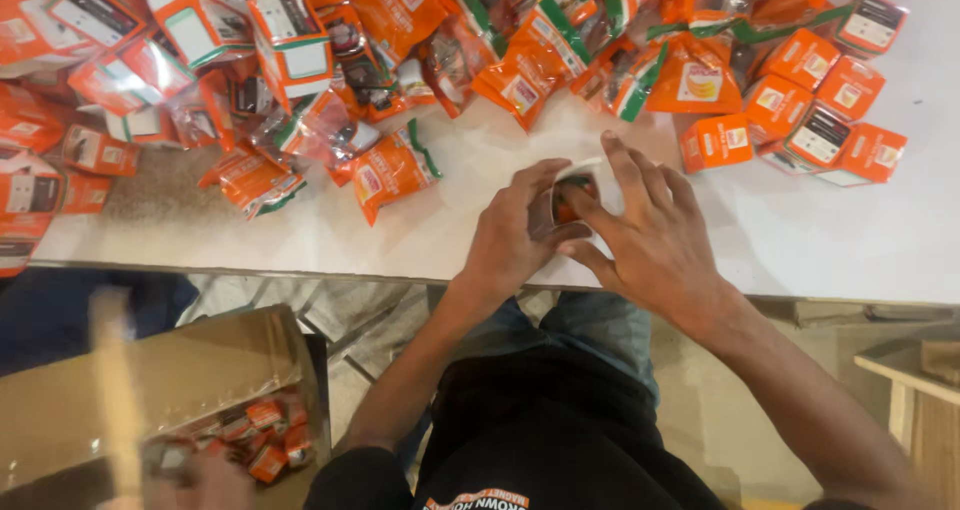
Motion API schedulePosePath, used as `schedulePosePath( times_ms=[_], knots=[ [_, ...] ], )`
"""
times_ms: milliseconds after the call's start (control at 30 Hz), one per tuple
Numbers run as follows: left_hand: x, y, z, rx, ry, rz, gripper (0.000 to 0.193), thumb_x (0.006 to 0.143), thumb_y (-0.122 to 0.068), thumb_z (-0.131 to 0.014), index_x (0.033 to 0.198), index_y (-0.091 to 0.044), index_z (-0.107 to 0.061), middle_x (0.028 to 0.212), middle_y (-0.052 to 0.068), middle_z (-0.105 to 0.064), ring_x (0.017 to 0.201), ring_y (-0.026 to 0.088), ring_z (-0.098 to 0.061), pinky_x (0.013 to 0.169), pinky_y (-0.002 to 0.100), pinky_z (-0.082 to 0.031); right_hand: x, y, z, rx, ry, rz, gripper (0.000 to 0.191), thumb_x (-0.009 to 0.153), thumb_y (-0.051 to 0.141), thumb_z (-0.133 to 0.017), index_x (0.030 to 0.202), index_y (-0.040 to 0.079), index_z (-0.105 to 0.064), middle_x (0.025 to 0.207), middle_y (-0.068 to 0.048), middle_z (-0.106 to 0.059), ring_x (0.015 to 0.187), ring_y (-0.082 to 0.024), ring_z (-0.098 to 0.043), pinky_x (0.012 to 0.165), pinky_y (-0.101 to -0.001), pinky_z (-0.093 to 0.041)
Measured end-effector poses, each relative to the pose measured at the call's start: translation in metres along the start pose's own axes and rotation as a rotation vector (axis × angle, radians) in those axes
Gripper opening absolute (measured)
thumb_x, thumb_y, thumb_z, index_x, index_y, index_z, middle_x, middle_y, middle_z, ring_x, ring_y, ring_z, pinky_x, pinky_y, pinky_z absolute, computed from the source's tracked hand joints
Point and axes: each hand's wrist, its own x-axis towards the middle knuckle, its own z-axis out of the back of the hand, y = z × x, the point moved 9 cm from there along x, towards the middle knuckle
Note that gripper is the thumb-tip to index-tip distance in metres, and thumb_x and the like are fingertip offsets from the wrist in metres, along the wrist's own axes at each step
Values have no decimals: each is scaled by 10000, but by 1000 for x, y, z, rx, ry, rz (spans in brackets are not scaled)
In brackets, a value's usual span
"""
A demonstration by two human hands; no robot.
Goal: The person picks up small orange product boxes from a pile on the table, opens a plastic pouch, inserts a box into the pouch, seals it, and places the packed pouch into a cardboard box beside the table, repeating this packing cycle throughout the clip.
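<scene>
My left hand and my right hand meet near the front edge of the white table. Between them they hold a small orange and white box, mostly hidden by the fingers. My left fingers curl round its left side; my right fingers spread over its right side and top. A heap of orange plastic pouches and small orange boxes lies just beyond the hands.
The pile of orange boxes and pouches covers the far half of the table from left to right. An open cardboard carton stands on the floor at lower left with several orange boxes inside. A wooden stand is at lower right.
</scene>
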Motion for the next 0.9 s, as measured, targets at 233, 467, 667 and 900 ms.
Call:
schedulePosePath(
  times_ms=[233,467,667,900],
  knots=[
    [-9,-6,7,32,-99,-63,626,868,0,-859,1350,-33,-461,1382,162,-660,1279,262,-690,1109,366,-570,-9,-24,-27,443,22,-219,544,851,313,-859,1312,108,-653,1313,-147,-586,1026,-302,-701,871,-433,-575],
    [-13,-21,11,225,-114,-178,614,920,63,-741,1483,-30,-514,1498,219,-554,1323,302,-649,1031,335,-613,-27,-29,-25,566,-250,-180,480,886,85,-820,1325,48,-630,1383,-158,-615,1108,-298,-733,912,-364,-604],
    [-16,-25,9,375,-72,-156,612,928,104,-692,1498,-66,-546,1431,152,-617,1263,316,-689,1026,359,-605,-22,-33,-30,492,-268,-220,395,855,131,-883,1183,79,-668,1306,-121,-647,978,-252,-748,802,-364,-602],
    [-10,-33,9,269,-60,-153,401,961,-9,-735,1342,-105,-656,1433,150,-589,1176,263,-720,941,339,-633,-24,-31,-33,420,-268,-174,483,839,101,-852,1296,81,-697,1285,-153,-610,892,-202,-730,750,-352,-596]
  ],
)
